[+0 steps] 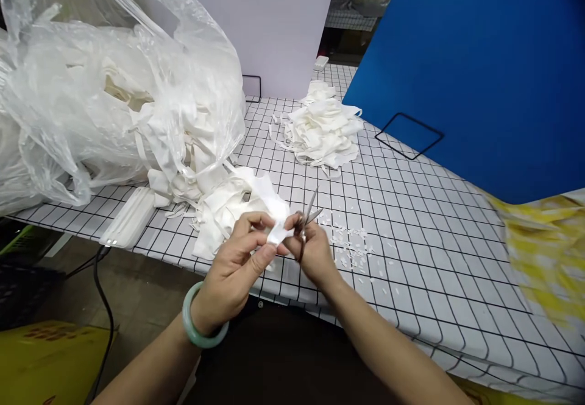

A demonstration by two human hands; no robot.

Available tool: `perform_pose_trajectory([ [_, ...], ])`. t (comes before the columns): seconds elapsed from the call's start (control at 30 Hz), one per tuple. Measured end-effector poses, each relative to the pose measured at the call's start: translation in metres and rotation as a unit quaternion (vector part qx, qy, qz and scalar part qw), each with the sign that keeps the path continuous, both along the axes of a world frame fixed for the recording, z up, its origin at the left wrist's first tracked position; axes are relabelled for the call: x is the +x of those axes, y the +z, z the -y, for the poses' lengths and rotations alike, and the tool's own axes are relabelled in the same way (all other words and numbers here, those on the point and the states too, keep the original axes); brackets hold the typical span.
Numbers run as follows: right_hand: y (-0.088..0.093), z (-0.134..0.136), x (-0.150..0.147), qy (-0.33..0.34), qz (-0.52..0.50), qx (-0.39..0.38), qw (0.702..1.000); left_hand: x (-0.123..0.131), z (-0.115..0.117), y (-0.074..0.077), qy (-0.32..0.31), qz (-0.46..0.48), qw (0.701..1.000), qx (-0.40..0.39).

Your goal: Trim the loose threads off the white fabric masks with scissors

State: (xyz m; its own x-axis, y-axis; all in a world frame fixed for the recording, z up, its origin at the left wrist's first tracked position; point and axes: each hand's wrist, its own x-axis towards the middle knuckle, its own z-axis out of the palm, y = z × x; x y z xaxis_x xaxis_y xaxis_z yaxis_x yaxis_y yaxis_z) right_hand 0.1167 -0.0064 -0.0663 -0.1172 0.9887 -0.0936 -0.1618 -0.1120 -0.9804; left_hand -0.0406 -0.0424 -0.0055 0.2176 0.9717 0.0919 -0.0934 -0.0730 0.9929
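Note:
Pinched between the fingers of my left hand (pixel 242 262) is a white fabric piece (pixel 272 201), its far end trailing back toward a loose heap of white fabric pieces (pixel 219 210). My right hand (pixel 313 250) is closed around a pair of scissors (pixel 311 207), whose blades point up and away, slightly apart. The right fingertips also touch the fabric's near edge, beside the left fingertips. Small white clippings (pixel 351 243) lie scattered on the table just right of my right hand. A green bangle (pixel 194 326) circles my left wrist.
A large clear plastic bag (pixel 183 45) full of white fabric stands at the left. Farther back lies another white fabric pile (pixel 322 131). A white power strip (pixel 128 219) sits at the front-left edge. Blue (pixel 475 76) and pale (pixel 274 27) panels rise behind the checked tablecloth (pixel 425 234).

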Motion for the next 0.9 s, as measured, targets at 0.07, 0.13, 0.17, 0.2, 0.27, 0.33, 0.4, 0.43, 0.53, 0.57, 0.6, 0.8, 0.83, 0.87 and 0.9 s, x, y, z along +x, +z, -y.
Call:
perform_pose_trajectory([
  [0.07,-0.004,0.015,-0.009,0.042,-0.007,-0.032,0.999,0.007,-0.006,0.004,0.011,0.049,0.999,0.011],
  [0.13,-0.003,0.026,-0.009,0.085,0.007,-0.031,0.996,0.014,-0.011,0.004,0.011,0.112,0.993,-0.033],
  [0.17,0.0,0.029,-0.005,0.103,0.026,-0.016,0.994,0.016,-0.013,0.002,0.015,0.122,0.991,-0.054],
  [0.2,0.004,0.031,0.002,0.116,0.056,0.01,0.992,0.017,-0.014,0.0,0.024,0.115,0.991,-0.064],
  [0.27,0.015,0.031,0.021,0.121,0.148,0.078,0.978,0.019,-0.014,-0.006,0.029,0.069,0.996,-0.054],
  [0.33,0.026,0.028,0.041,0.111,0.255,0.141,0.95,0.02,-0.011,-0.012,0.007,0.02,0.999,-0.029],
  [0.4,0.035,0.027,0.056,0.104,0.342,0.19,0.915,0.022,-0.007,-0.017,-0.011,-0.005,1.0,-0.003],
  [0.43,0.037,0.027,0.062,0.101,0.37,0.21,0.899,0.023,-0.006,-0.019,-0.016,-0.012,1.0,0.007],
  [0.53,0.038,0.03,0.07,0.091,0.414,0.253,0.87,0.028,-0.005,-0.023,-0.023,-0.02,0.999,0.023],
  [0.57,0.037,0.032,0.071,0.088,0.419,0.255,0.867,0.03,-0.006,-0.024,-0.027,-0.02,0.999,0.028],
  [0.6,0.037,0.033,0.072,0.088,0.422,0.251,0.866,0.031,-0.007,-0.025,-0.032,-0.018,0.999,0.037],
  [0.8,0.039,0.039,0.072,0.108,0.434,0.212,0.869,0.033,-0.01,-0.027,-0.048,-0.025,0.993,0.107],
  [0.83,0.04,0.04,0.072,0.108,0.432,0.213,0.87,0.033,-0.01,-0.027,-0.049,-0.03,0.992,0.111],
  [0.87,0.04,0.04,0.072,0.107,0.428,0.215,0.871,0.033,-0.009,-0.027,-0.05,-0.036,0.991,0.115],
  [0.9,0.041,0.039,0.071,0.105,0.423,0.218,0.873,0.033,-0.009,-0.027,-0.051,-0.042,0.991,0.118],
])
